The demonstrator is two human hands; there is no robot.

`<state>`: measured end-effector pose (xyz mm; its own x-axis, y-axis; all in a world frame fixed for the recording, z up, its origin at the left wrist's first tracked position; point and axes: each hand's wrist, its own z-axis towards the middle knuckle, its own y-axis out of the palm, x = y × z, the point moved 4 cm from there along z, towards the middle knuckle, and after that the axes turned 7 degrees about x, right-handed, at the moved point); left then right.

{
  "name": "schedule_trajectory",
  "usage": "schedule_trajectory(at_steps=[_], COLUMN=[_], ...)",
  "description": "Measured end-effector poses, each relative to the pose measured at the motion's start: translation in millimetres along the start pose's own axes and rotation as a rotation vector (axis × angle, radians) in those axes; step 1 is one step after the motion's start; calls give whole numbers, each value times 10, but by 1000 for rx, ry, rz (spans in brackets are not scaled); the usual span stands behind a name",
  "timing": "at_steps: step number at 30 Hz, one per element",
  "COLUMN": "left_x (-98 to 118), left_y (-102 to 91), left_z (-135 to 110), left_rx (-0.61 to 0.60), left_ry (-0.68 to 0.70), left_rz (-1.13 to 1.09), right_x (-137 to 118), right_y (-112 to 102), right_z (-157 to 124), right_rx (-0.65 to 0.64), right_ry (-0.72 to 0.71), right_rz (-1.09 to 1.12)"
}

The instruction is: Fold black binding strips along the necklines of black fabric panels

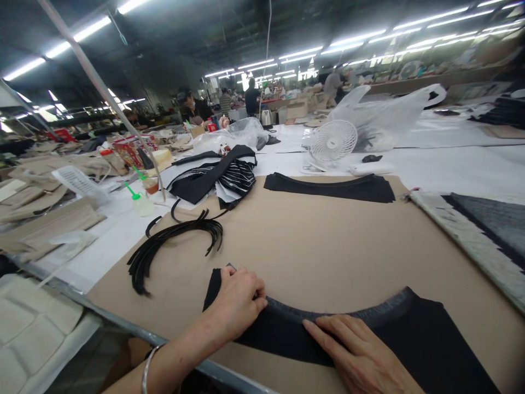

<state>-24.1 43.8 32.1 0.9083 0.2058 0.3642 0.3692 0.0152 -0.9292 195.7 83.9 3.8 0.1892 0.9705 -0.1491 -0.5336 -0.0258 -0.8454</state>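
A curved black fabric piece (426, 339) lies on the brown board (328, 246) at the front edge of the table. Along its concave upper edge runs a narrow greyish strip (385, 310). My left hand (241, 298), with a bangle at the wrist, is closed with curled fingers on that edge near the piece's left end. Farther right, my right hand (361, 350) rests with fingers stretched out, their tips touching the edge. A bundle of thin black strips (164, 243) sits to the left, and another curved black piece (328, 187) lies at the board's far side.
A pile of black pieces (205, 178) stands behind the strips. Green-tipped bottles (139, 200) are at the left near a pole (102, 90). A white fan (333, 141) and a plastic bag (381, 117) stand at the back. Grey fabric (496, 219) lies right. People work farther off.
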Motion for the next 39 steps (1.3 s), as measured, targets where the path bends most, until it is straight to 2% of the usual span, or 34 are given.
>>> schedule_trajectory(at_steps=[12, 16, 23, 26, 28, 30, 33, 39], left_x=[75, 96, 180, 229, 234, 189, 9, -430], left_y=[-15, -5, -48, -56, -64, -83, -150, -318], left_z=[14, 17, 10, -7, -26, -47, -73, -57], left_rx=[12, 16, 25, 29, 47, 72, 90, 11], left_ry=[-31, -27, -23, -31, -51, -80, -134, -205], left_rz=[88, 122, 174, 186, 189, 186, 156, 27], right_x=[10, 17, -142, -252, -308, -332, -328, -310], right_y=[66, 84, -17, 52, 151, 259, 373, 321], right_z=[-14, 29, 282, 428, 489, 511, 495, 533], right_rx=[45, 4, 54, 7, 21, 67, 104, 146], right_ry=[-34, 9, -50, -67, -92, -112, -128, -144], right_rz=[-56, -53, -117, -72, -69, -107, -152, -154])
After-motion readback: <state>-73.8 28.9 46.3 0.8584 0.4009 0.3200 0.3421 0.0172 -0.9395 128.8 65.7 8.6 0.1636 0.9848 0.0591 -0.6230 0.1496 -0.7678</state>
